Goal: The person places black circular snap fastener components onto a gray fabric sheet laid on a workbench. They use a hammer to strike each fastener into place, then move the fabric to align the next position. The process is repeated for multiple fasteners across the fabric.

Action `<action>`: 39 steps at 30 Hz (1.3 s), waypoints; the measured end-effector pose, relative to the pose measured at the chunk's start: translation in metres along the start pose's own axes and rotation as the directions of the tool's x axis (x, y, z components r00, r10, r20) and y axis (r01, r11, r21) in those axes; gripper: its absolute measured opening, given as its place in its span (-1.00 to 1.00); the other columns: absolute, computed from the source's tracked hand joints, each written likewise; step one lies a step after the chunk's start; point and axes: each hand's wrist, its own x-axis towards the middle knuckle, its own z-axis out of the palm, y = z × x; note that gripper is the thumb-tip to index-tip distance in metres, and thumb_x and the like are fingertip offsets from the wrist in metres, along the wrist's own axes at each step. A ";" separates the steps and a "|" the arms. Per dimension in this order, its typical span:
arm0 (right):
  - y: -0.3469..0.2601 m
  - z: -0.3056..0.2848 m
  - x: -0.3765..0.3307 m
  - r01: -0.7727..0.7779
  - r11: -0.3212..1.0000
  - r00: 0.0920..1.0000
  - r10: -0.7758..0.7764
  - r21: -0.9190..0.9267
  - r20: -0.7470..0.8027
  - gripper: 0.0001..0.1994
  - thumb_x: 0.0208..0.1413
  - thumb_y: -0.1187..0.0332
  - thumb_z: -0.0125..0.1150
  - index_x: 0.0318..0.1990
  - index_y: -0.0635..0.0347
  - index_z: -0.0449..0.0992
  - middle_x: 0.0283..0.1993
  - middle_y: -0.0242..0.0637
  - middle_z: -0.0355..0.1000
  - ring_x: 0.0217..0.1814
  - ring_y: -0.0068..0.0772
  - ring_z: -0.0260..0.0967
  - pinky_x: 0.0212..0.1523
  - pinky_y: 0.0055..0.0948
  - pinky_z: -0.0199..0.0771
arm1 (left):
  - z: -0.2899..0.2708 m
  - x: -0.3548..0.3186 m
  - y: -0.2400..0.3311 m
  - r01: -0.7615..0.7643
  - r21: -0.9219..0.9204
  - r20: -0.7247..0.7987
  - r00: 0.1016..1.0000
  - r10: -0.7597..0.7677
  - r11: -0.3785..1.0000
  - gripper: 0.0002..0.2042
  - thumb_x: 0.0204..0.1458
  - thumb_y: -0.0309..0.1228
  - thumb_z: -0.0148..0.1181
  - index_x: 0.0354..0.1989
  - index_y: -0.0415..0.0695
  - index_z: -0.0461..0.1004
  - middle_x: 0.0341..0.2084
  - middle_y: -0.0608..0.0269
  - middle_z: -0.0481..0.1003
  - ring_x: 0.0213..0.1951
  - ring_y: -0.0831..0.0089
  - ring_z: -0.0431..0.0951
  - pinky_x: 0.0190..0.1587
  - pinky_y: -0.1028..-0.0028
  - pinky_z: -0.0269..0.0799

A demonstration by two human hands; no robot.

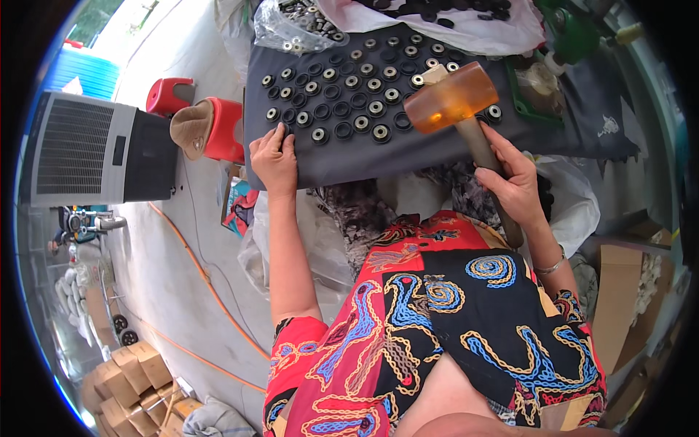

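Observation:
My right hand (515, 177) grips the dark handle of a mallet with an amber translucent head (451, 97), held raised over the right part of a grey cloth-covered table (349, 156). Rows of small black rings with metal centres (348, 86) lie spread across the cloth. My left hand (274, 156) rests flat on the table's near left edge, its fingers touching the cloth beside the nearest rings. It holds nothing.
A clear bag of metal parts (295, 25) and a white bag of black rings (444, 18) sit at the table's far side, with a green tool (568, 33) to the right. Red stools (218, 127), a grey fan unit (95, 149), an orange hose (207, 280) and cardboard boxes (131, 379) are to the left.

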 end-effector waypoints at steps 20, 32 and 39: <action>-0.034 0.055 0.077 0.488 0.789 0.861 -0.363 -0.373 0.358 -0.37 0.01 0.54 0.19 0.32 0.14 0.26 -0.18 -0.13 0.44 -0.30 -0.27 0.42 -0.24 -0.38 0.42 | 0.001 -0.004 -0.008 0.012 -0.007 -0.074 0.997 -0.012 1.000 -0.73 -0.15 -0.50 0.35 -0.20 -0.20 0.63 -0.28 0.15 0.61 -0.21 0.22 0.52 -0.07 0.33 0.43; -0.027 0.134 0.156 0.645 0.408 0.762 -0.278 -0.646 0.585 -0.38 0.04 0.43 0.22 0.31 -0.15 0.28 -0.36 -0.08 0.37 -0.40 -0.06 0.44 -0.35 -0.18 0.49 | -0.001 0.001 0.003 0.032 0.008 -0.126 0.991 -0.031 0.999 -0.73 -0.19 -0.45 0.38 -0.23 -0.16 0.64 -0.32 0.20 0.61 -0.22 0.24 0.52 -0.08 0.30 0.40; -0.044 0.137 0.151 0.626 0.429 0.776 -0.266 -0.651 0.572 -0.38 0.05 0.42 0.21 0.32 -0.16 0.26 -0.33 -0.05 0.39 -0.35 -0.02 0.47 -0.27 -0.16 0.52 | 0.000 -0.003 0.004 0.045 0.027 -0.121 0.992 -0.041 0.999 -0.73 -0.19 -0.44 0.37 -0.23 -0.15 0.64 -0.32 0.23 0.61 -0.20 0.25 0.52 -0.08 0.30 0.39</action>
